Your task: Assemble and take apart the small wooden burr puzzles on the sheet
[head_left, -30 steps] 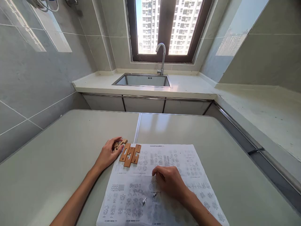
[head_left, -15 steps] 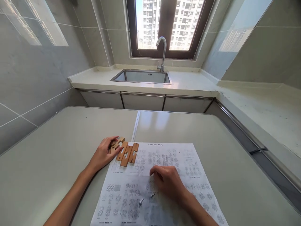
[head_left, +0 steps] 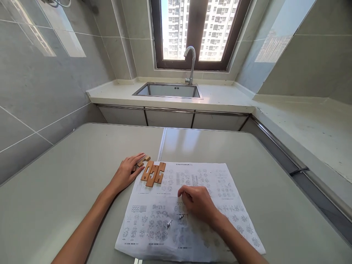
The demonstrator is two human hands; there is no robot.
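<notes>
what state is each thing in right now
Left hand: open, at the blocks
Right hand: curled, over the sheet
Sheet: unfolded, creased
Flat pieces: lying side by side
Blocks: partly hidden by left hand
Tap: no water visible
Window: looks shut

I see honey-brown wooden pieces (head_left: 150, 182) with black numerals, white paper (head_left: 171, 198) patterned with rows of grey figures, a pale greyish table (head_left: 82, 176), white-lined grey wall tiles (head_left: 55, 80), and a dark brown window frame (head_left: 194, 33).
</notes>
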